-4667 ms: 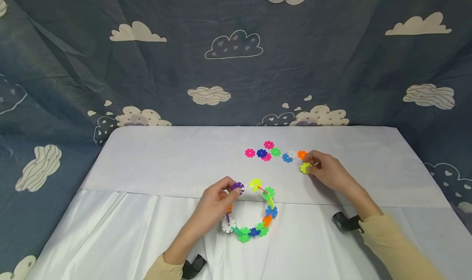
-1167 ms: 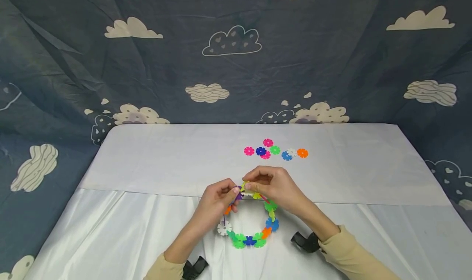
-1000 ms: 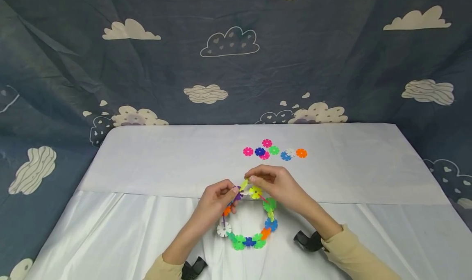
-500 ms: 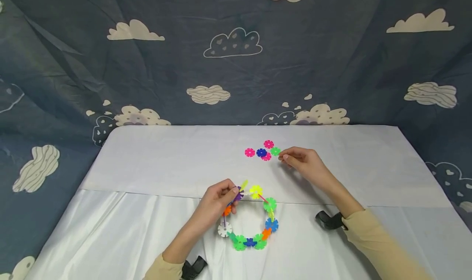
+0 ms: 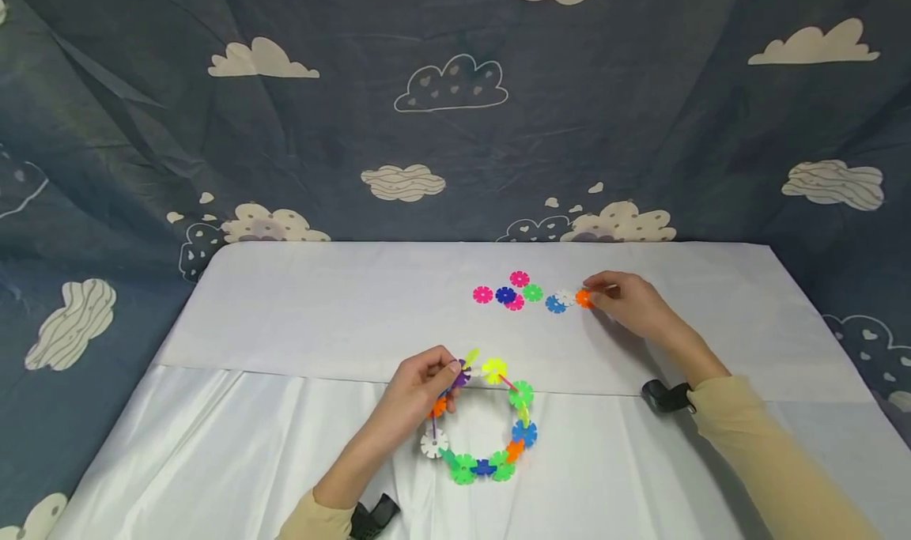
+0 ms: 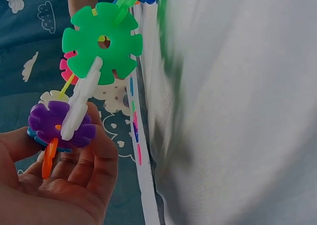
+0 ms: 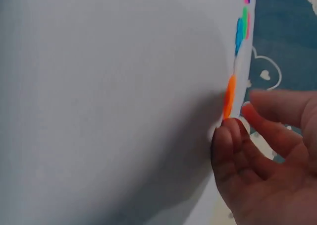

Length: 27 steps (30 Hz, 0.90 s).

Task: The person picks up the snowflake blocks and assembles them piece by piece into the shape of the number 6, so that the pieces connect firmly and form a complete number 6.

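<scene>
At the bottom of the head view, left of centre, a tan sleeve (image 5: 316, 516) shows beside a black wrist piece (image 5: 376, 516). The left hand (image 5: 423, 378) has its grip closed, pinching a purple disc (image 5: 463, 373) between thumb and fingers. That disc is part of a loop of notched discs (image 5: 463, 469) just below the centre of the frame, in green, blue, orange, white and yellow. Right of centre, the right hand (image 5: 629, 301) is loosely bent, its grip parted, fingertips touching or just beside an orange disc (image 5: 584, 299) on the white counter (image 5: 320, 311). Left of it lie a white disc (image 5: 565, 297) and a blue disc (image 5: 554, 305), overlapping; then a cluster of pink, green and dark blue discs (image 5: 532, 293). Behind the counter, a dark backdrop (image 5: 320, 152) printed with clouds fills the top.
</scene>
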Motion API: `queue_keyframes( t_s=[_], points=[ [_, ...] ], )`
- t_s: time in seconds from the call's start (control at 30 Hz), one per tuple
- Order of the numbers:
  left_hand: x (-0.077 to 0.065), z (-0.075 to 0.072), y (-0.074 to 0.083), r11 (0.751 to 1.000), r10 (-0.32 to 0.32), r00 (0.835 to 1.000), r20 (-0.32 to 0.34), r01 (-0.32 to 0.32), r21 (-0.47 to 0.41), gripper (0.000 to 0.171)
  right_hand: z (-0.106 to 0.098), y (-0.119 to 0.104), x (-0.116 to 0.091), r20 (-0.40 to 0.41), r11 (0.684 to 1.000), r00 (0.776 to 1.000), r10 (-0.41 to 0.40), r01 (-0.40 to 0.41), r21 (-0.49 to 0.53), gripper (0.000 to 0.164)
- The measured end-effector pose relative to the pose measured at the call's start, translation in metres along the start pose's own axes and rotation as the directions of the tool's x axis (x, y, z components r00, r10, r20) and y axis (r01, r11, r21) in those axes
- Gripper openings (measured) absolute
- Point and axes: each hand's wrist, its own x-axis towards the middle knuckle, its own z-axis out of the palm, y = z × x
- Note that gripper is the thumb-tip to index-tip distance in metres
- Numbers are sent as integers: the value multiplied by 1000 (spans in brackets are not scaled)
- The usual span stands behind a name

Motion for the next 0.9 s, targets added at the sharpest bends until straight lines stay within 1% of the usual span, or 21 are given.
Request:
queue_keyframes(
  t_s=[0.03, 0.13, 0.27, 0.53, 0.73, 0.8, 0.9],
  points=[
    [0, 0, 0, 1000, -1, 1000, 0, 1, -3, 21, 0, 3, 2, 19, 1000, 1000, -3, 3, -9, 33],
    [0, -1, 0, 1000, -6, 1000, 0, 6, -9, 20, -1, 7, 6, 66, 998, 997, -43, 46, -34, 37],
    [-1, -1, 0, 1000, -15, 1000, -2, 14, -18, 19, 0, 8, 9, 82, 994, 993, -90, 94, -55, 39],
    [0, -1, 0, 1000, -8, 1000, -3, 8, -14, 18, 2, 9, 10, 48, 995, 996, -82, 84, -50, 34],
    [0, 0, 0, 1000, -4, 1000, -11, 4, 16, 16, 3, 5, 3, 10, 994, 997, -76, 76, -78, 27],
    [-1, 0, 1, 1000, 1, 1000, -15, 0, 28, 16, 3, 0, -2, -2, 995, 996, -84, 84, -62, 25],
    [-1, -1, 2, 999, 3, 1000, -17, -2, 49, 16, 5, -8, -10, -24, 995, 995, -98, 97, -11, 26]
  ],
)
